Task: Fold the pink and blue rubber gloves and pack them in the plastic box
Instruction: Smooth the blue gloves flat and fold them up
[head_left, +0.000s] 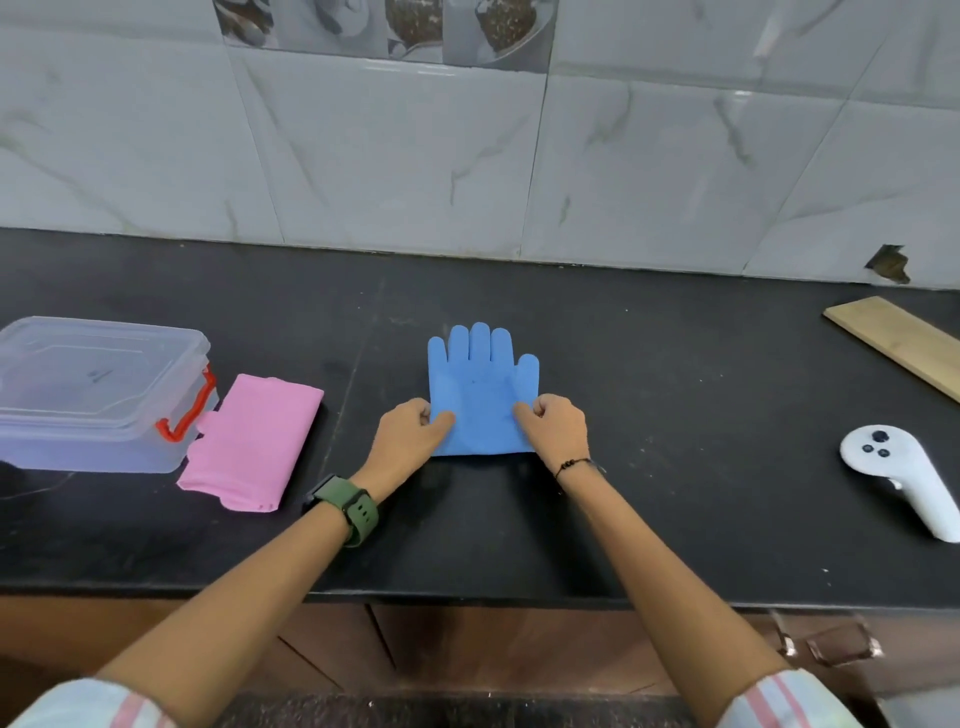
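Observation:
A blue rubber glove lies flat on the black counter, its fingers pointing toward the wall. My left hand pinches its left edge near the cuff. At the opposite edge, my right hand pinches the glove at the same height. A pink glove lies folded to the left, touching the clear plastic box. The box has its lid on and a red latch on its right side.
A white hand controller lies at the right on the counter. A wooden board rests at the far right near the tiled wall. The counter's front edge runs below my forearms.

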